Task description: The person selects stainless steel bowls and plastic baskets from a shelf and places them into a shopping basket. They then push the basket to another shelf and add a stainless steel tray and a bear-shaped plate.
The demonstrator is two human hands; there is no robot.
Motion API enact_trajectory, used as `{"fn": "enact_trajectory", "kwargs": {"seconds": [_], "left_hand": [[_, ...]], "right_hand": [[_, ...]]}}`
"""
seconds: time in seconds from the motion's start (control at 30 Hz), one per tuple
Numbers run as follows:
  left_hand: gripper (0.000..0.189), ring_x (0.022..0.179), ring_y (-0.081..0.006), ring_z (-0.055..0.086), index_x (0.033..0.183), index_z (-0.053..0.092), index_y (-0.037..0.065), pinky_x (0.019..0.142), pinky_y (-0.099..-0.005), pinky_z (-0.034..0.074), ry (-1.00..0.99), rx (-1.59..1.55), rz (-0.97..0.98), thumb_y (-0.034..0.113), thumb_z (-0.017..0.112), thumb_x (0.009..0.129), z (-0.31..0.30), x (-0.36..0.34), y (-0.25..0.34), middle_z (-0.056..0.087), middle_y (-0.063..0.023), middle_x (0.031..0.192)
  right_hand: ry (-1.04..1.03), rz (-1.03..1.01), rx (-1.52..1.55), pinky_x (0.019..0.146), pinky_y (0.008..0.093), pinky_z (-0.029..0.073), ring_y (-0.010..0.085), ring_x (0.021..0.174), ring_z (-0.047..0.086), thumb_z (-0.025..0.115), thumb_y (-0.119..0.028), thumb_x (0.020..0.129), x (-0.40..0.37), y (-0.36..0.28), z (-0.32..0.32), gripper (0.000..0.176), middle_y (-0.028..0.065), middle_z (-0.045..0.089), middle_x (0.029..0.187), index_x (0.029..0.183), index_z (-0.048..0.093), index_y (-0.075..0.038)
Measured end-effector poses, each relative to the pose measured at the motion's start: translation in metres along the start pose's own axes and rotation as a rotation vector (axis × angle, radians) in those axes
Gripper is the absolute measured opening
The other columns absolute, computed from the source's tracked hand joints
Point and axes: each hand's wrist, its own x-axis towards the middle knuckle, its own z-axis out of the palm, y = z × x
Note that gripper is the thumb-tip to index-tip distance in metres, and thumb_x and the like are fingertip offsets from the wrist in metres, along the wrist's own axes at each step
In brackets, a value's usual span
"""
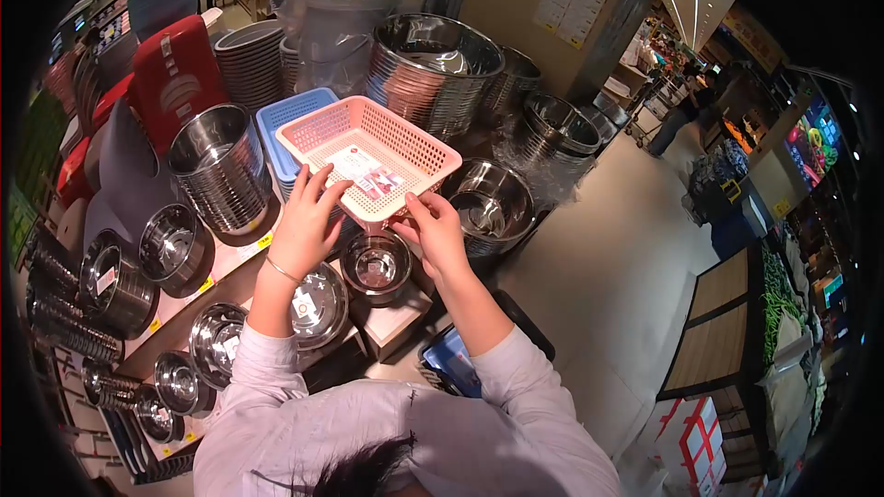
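A pink perforated plastic basket (318, 136) with a printed label lying inside is tilted toward me above the display. My right hand (433, 228) grips its near right corner, thumb on the rim and the other fingers partly hidden underneath. At the near left edge, my left hand (308, 221) has its fingers spread, the tips reaching over the rim by the label. Behind and to the left of the pink basket sits a stack of blue plastic baskets (276, 120). Just below my hands is a small steel bowl (376, 264).
Tall stacks of steel basins (433, 83) and steel pots (216, 166) flank the baskets. More steel bowls (170, 244) line the tiered shelf on the left. A pillar (543, 0) rises behind. An aisle floor (599, 267) runs along the right, with a person and a cart farther off.
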Motion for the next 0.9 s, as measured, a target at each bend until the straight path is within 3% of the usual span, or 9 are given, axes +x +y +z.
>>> {"fn": "enact_trajectory", "kwargs": {"seconds": [0.13, 0.3, 0.43, 0.47, 0.53, 0.7, 0.77, 0.8, 0.9], "left_hand": [[0.052, 0.119, -0.0422, 0.027, 0.116, 0.044, 0.014, 0.098, -0.0471, 0.026, -0.016, -0.044, 0.004, 0.016, 0.066, 0.068, 0.002, -0.004, -0.008, 0.037, -0.0136, 0.125], [0.048, 0.117, -0.0437, 0.028, 0.115, 0.045, 0.014, 0.097, -0.0484, 0.027, 0.073, 0.002, -0.034, 0.028, 0.062, 0.074, 0.009, -0.001, -0.035, 0.039, -0.0144, 0.123], [0.026, 0.115, -0.0412, 0.034, 0.103, 0.053, 0.011, 0.094, -0.0474, 0.031, 0.165, -0.03, -0.082, 0.023, 0.055, 0.08, 0.024, 0.012, -0.075, 0.047, -0.012, 0.113], [0.02, 0.112, -0.0369, 0.039, 0.098, 0.055, 0.008, 0.092, -0.0441, 0.034, 0.226, 0.008, -0.067, 0.018, 0.053, 0.08, 0.026, 0.016, -0.082, 0.052, -0.0114, 0.106], [0.021, 0.11, -0.035, 0.042, 0.099, 0.055, 0.007, 0.091, -0.0425, 0.035, 0.234, 0.008, -0.077, 0.016, 0.052, 0.08, 0.028, 0.024, -0.1, 0.053, -0.0116, 0.103], [0.025, 0.103, -0.0306, 0.048, 0.1, 0.054, 0.004, 0.089, -0.0384, 0.038, 0.256, 0.048, -0.093, 0.01, 0.052, 0.076, 0.035, 0.032, -0.126, 0.055, -0.013, 0.099], [0.028, 0.104, -0.0295, 0.048, 0.102, 0.054, 0.005, 0.09, -0.0371, 0.038, 0.219, 0.076, -0.099, 0.008, 0.051, 0.075, 0.039, 0.03, -0.132, 0.055, -0.013, 0.101], [0.03, 0.105, -0.0289, 0.048, 0.105, 0.054, 0.005, 0.09, -0.0368, 0.038, 0.191, 0.107, -0.071, 0.008, 0.049, 0.075, 0.044, 0.027, -0.134, 0.055, -0.0129, 0.102], [0.035, 0.108, -0.0273, 0.047, 0.111, 0.051, 0.005, 0.093, -0.0376, 0.035, 0.096, 0.148, -0.04, 0.006, 0.046, 0.076, 0.059, 0.017, -0.138, 0.055, -0.013, 0.105]], "right_hand": [[-0.029, -0.021, -0.001, 0.057, 0.0266, 0.055, 0.0148, 0.067, 0.055, 0.056, -0.013, 0.083, 0.026, 0.023, 0.027, 0.023, 0.0104, 0.052, 0.083, 0.094, 0.047, 0.005], [-0.069, -0.025, -0.027, 0.059, 0.0278, 0.055, 0.0155, 0.067, 0.055, 0.054, -0.011, 0.083, 0.051, 0.038, 0.062, 0.02, 0.0103, 0.052, 0.082, 0.094, 0.046, 0.004], [-0.127, 0.002, 0.035, 0.067, 0.03, 0.053, 0.0156, 0.071, 0.056, 0.053, -0.01, 0.083, 0.069, 0.046, 0.086, 0.023, 0.0112, 0.052, 0.086, 0.099, 0.044, 0.004], [-0.145, -0.006, 0.011, 0.068, 0.0293, 0.053, 0.0169, 0.076, 0.057, 0.053, -0.01, 0.083, 0.076, 0.051, 0.09, 0.024, 0.0115, 0.051, 0.09, 0.101, 0.044, 0.004], [-0.154, -0.029, -0.113, 0.071, 0.0283, 0.051, 0.0178, 0.085, 0.056, 0.055, -0.013, 0.083, 0.084, 0.054, 0.098, 0.032, 0.0108, 0.05, 0.096, 0.108, 0.041, 0.002], [-0.174, -0.152, -0.492, 0.066, 0.0263, 0.045, 0.0151, 0.09, 0.051, 0.059, -0.02, 0.08, 0.123, 0.083, 0.096, 0.044, 0.0081, 0.047, 0.106, 0.115, 0.04, -0.001], [-0.203, -0.185, -0.535, 0.083, 0.0301, 0.039, 0.0222, 0.095, 0.053, 0.06, -0.021, 0.076, 0.122, 0.085, 0.096, 0.05, 0.0179, 0.051, 0.11, 0.116, 0.042, 0.003], [-0.229, -0.278, -0.561, 0.083, 0.0302, 0.04, 0.0232, 0.096, 0.053, 0.06, -0.021, 0.076, 0.127, 0.092, 0.095, 0.051, 0.0189, 0.051, 0.11, 0.117, 0.041, 0.004], [-0.205, -0.216, -0.662, 0.082, 0.0301, 0.041, 0.0231, 0.094, 0.055, 0.06, -0.022, 0.077, 0.131, 0.105, 0.083, 0.051, 0.0197, 0.05, 0.111, 0.116, 0.042, 0.006]]}}
